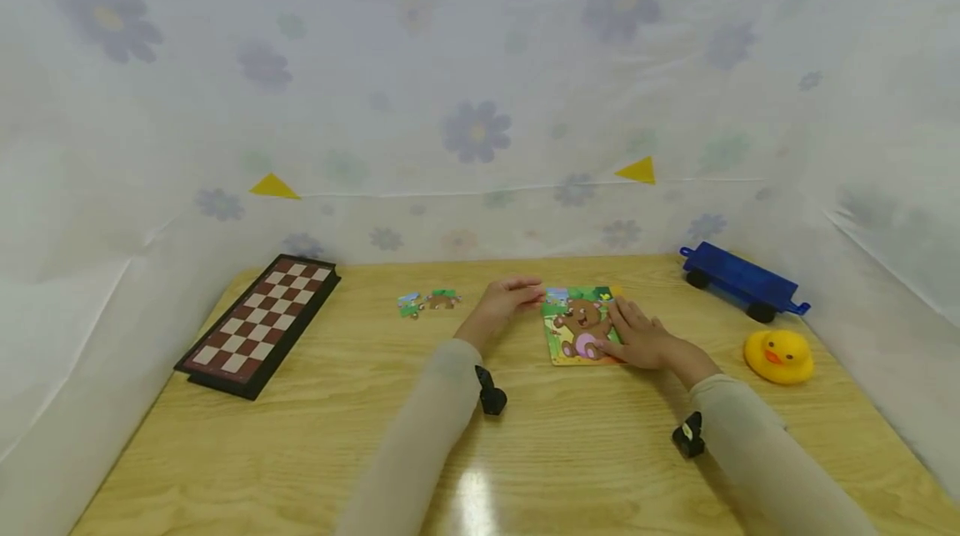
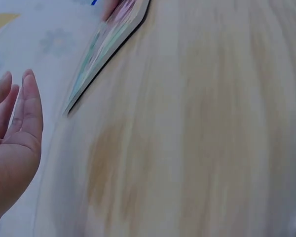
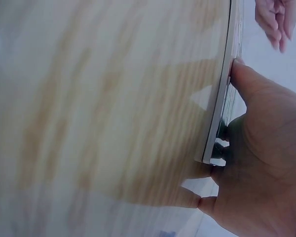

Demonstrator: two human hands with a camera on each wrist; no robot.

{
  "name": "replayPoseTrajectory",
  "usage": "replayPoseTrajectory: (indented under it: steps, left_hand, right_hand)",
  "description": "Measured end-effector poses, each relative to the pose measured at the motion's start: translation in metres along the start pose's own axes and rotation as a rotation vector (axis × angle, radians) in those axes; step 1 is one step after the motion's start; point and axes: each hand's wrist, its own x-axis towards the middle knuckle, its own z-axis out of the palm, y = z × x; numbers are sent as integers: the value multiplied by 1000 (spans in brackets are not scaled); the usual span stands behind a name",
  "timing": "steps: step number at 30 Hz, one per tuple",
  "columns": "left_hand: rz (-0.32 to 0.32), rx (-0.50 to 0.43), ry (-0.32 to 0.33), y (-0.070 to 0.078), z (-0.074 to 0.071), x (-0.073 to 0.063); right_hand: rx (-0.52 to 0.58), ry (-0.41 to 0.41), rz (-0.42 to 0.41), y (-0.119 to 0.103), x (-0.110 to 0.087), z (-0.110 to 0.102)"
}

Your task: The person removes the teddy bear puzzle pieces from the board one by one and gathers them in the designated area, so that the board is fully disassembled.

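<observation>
A square jigsaw puzzle (image 1: 564, 344) with a brown bear picture lies on the table, a bit right of the middle. My right hand (image 1: 647, 343) rests on its right side, thumb across the picture and fingers stretched along the right edge. The right wrist view shows the thumb (image 3: 251, 81) on the puzzle's top near its edge. To the left of the puzzle is my left hand (image 1: 501, 304), fingers extended toward its upper left corner. In the left wrist view that hand (image 2: 17, 143) holds nothing, and a gap separates it from the puzzle board (image 2: 101, 61).
Several loose jigsaw pieces (image 1: 442, 300) lie left of my left hand. A folded checkerboard case (image 1: 258, 323) stands at the table's left. On the right are a blue toy wagon (image 1: 738, 276) and a yellow rubber duck (image 1: 780, 357). Flowered cloth (image 1: 480, 219) encloses the table's back and sides.
</observation>
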Motion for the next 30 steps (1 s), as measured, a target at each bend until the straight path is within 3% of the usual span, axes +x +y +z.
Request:
replayPoseTrajectory:
  steps: [4, 7, 12, 21, 30]
  left_hand:
    - [-22, -16, -43, -11, 21, 6]
    - [-23, 21, -76, -16, 37, 7]
    - [-31, 44, -142, -22, 54, 12]
    - [-51, 115, -227, -31, 56, 18]
    - [-54, 189, -294, -29, 58, 20]
  right_hand:
    - [-19, 18, -12, 1, 3, 1]
    - [-30, 20, -12, 3, 5, 3]
    - [-36, 15, -10, 6, 8, 6]
    - [-10, 18, -36, 1, 4, 4]
    - [-34, 31, -12, 7, 4, 7]
